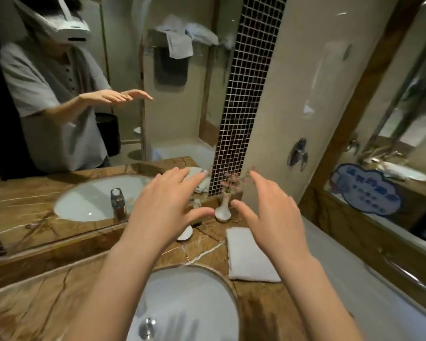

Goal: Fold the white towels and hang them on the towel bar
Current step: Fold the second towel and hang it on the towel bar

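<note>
well, both palms face down over the counter, fingers straight and spread wide, holding nothing. my left hand hovers past the far rim of the sink, and my right hand hangs over the far end of the folded white towel. that towel lies flat on the counter just right of the sink, its long axis running away from me toward the small white vase.
</note>
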`<state>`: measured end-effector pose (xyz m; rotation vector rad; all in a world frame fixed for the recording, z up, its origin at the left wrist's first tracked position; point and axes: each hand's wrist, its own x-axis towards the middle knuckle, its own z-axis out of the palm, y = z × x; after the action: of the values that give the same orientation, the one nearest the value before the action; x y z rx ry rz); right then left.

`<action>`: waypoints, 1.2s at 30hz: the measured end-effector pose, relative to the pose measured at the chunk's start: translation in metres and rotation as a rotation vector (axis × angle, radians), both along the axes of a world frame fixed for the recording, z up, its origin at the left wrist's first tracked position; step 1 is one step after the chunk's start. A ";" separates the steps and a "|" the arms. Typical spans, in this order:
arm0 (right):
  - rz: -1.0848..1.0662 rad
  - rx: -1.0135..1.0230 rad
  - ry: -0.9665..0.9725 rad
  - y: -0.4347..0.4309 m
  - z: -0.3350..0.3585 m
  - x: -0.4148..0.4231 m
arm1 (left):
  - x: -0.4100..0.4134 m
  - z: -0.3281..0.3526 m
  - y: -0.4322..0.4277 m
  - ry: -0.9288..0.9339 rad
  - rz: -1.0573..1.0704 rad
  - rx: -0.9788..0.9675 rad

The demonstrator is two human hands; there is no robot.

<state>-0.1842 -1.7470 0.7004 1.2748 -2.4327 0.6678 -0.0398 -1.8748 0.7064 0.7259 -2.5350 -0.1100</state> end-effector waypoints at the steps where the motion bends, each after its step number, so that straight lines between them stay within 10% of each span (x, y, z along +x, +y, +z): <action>1: -0.023 -0.001 -0.010 0.008 -0.004 -0.010 | -0.014 -0.004 0.005 0.002 -0.023 -0.005; 36: 0.102 0.522 -0.368 -0.021 -0.328 -0.255 | -0.283 -0.339 -0.018 -0.431 -0.270 0.233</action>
<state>-0.4390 -1.7676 0.3719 1.5901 -2.9933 0.3139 -0.3228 -1.8924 0.3672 0.5304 -3.0623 -0.3821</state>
